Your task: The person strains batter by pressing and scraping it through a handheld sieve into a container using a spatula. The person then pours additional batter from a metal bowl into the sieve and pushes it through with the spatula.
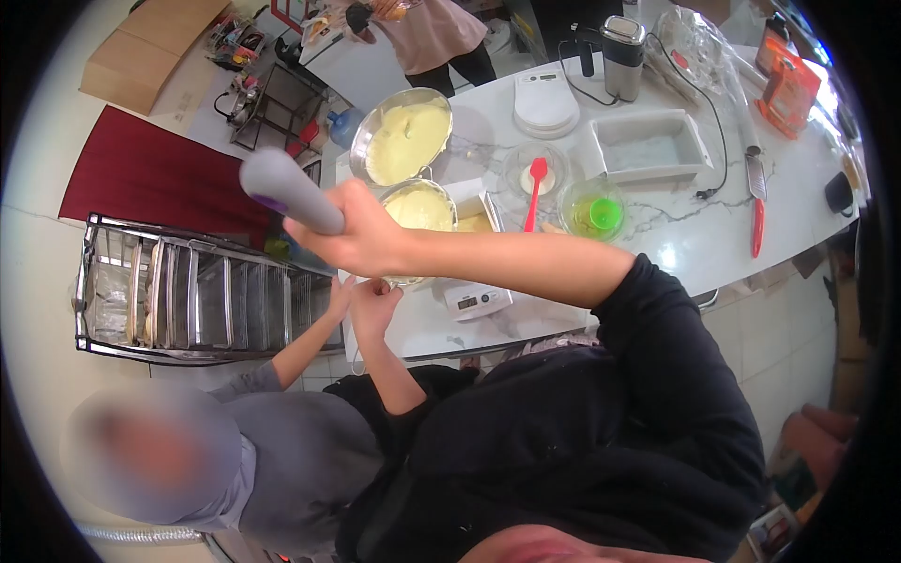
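My right hand (pixel 352 220) is raised with its fingers wrapped round the thick grey handle (pixel 291 190) of a tool; its working end is hidden. Under this arm a metal bowl (pixel 453 201) holds pale yellow batter (pixel 419 205), partly covered by my forearm. My left hand (pixel 374 305) pinches the near edge of that bowl. Close beside it is a hand (pixel 342 297) of the co-worker in grey. Behind stands a larger metal bowl (pixel 448 120) with more yellow batter and something partly sunk in it. A paper-lined pan (pixel 485 208) sits right of the smaller bowl.
A digital scale (pixel 480 300) lies at the near edge, another scale (pixel 546 103) farther back. On the table are a red spatula (pixel 538 171), a glass bowl with a green cup (pixel 606 215), a lined tin (pixel 699 159), a red-handled knife (pixel 756 216) and a mixer (pixel 623 58). A rack (pixel 206 291) stands left.
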Motion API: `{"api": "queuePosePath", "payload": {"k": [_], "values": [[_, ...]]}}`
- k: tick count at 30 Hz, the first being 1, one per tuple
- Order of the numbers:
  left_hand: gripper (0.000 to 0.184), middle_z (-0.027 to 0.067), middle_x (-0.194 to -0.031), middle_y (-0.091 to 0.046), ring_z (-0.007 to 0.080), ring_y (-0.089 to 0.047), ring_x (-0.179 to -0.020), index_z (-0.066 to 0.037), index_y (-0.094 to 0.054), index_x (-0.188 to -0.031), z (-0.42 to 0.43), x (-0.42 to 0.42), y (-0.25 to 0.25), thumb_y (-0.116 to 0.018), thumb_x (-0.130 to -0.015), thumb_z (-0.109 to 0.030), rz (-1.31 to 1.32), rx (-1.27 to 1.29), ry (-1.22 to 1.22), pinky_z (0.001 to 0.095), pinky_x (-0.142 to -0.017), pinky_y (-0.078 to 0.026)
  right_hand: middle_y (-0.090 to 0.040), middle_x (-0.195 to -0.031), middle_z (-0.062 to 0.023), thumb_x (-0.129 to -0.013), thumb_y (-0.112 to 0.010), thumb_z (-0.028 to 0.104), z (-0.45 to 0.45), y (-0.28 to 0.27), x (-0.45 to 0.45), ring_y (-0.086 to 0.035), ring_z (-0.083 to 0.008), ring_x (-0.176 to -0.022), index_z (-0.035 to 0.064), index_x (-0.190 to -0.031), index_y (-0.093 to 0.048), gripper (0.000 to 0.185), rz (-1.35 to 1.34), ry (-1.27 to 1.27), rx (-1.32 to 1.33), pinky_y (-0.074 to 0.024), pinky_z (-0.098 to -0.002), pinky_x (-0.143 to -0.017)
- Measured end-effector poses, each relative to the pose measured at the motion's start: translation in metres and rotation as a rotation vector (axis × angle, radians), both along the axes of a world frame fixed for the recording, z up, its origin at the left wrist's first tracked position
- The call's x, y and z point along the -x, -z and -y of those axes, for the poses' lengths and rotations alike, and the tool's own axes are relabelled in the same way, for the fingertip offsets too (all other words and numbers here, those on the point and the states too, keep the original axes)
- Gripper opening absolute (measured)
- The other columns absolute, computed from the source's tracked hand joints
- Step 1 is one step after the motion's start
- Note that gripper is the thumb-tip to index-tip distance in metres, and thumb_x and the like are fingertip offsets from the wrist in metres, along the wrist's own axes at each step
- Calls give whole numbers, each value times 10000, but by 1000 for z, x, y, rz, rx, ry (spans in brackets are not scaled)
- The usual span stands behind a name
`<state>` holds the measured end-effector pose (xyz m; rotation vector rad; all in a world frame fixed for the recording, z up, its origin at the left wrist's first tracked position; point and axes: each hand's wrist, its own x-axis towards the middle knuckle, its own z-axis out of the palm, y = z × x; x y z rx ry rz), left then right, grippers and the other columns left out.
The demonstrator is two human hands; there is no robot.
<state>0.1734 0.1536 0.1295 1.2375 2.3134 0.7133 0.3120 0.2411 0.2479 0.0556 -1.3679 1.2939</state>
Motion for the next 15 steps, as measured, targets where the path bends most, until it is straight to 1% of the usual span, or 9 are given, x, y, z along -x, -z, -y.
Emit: {"api": "queuePosePath", "payload": {"k": [3,4,5,8,9,11,12,14,15], "values": [[253,5,-405,-364,133,-391,-437,-46,-388,-451,2,-6,-3,-601,-576,-98,-42,-49,21,279,-766,-380,-406,-439,-16,-755,-554,111,-15,12,6,-355,-60,-440,-4,-548,-468,251,61,88,-66,-310,-262,-396],[253,8,-405,-366,136,-392,-440,-46,-389,-451,5,-5,-2,-602,-576,-100,-74,-42,49,289,-801,-369,-411,-442,-18,-757,-555,109,-19,14,8,-354,-56,-448,-5,-557,-483,241,49,77,1,-314,-259,-397],[253,12,-406,-367,139,-393,-442,-45,-389,-450,4,-4,-2,-602,-575,-102,-107,-42,80,300,-837,-358,-410,-442,-20,-759,-554,110,-17,2,2,-350,-55,-453,-6,-560,-484,241,41,75,-3,-316,-259,-399],[242,15,-398,-379,154,-390,-438,-38,-399,-447,1,0,-2,-593,-578,-99,-36,-40,86,328,-903,-329,-403,-441,-15,-767,-552,114,-4,-6,3,-340,-53,-455,-5,-560,-482,248,-21,63,22,-314,-258,-397],[238,16,-404,-391,152,-391,-435,-36,-405,-453,1,-2,-3,-593,-581,-106,2,-53,49,337,-935,-279,-401,-440,-11,-769,-552,116,-1,-6,5,-337,-53,-454,-5,-559,-481,252,-53,57,38,-313,-257,-395],[231,17,-418,-414,150,-393,-430,-32,-416,-466,3,-6,-8,-592,-588,-119,74,-76,-26,356,-998,-179,-395,-438,-1,-775,-547,122,-7,12,11,-335,-52,-447,-3,-555,-477,262,-17,102,-29,-308,-256,-389],[219,19,-438,-427,140,-397,-435,-27,-420,-477,4,-8,-10,-591,-590,-105,3,-36,8,341,-948,-234,-392,-438,5,-778,-545,125,-11,17,12,-334,-51,-444,-2,-554,-474,267,2,123,-61,-305,-255,-387],[196,22,-479,-454,120,-405,-444,-18,-429,-499,3,-9,-12,-590,-594,-77,-142,43,80,312,-847,-344,-392,-435,8,-782,-543,133,-19,13,14,-332,-49,-438,3,-548,-469,278,15,135,8,-301,-254,-379],[194,23,-457,-437,114,-391,-429,-19,-426,-493,3,-9,-11,-589,-578,-83,-122,-28,83,293,-699,-329,-394,-436,6,-782,-542,135,-21,6,12,-333,-48,-441,3,-547,-466,280,26,136,24,-303,-254,-382]]}}
